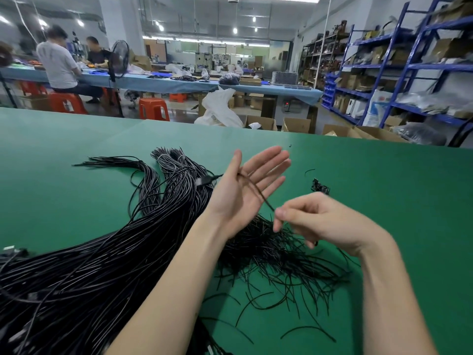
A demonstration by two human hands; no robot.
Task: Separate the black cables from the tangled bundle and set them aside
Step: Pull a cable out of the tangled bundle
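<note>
The right hand (314, 221) pinches 1 cable (256, 189) lying across the flat, wide-spread left hand (245, 190) above the bundle (102, 252) mid-tabletop (384, 188); a quick pull might snag neighbouring strands.

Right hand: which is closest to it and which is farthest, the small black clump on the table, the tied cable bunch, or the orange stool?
From the right hand:
1. Small black clump, just beyond it on the green table.
2. Tied cable bunch, across on the left.
3. Orange stool, on the floor past the table.
</note>
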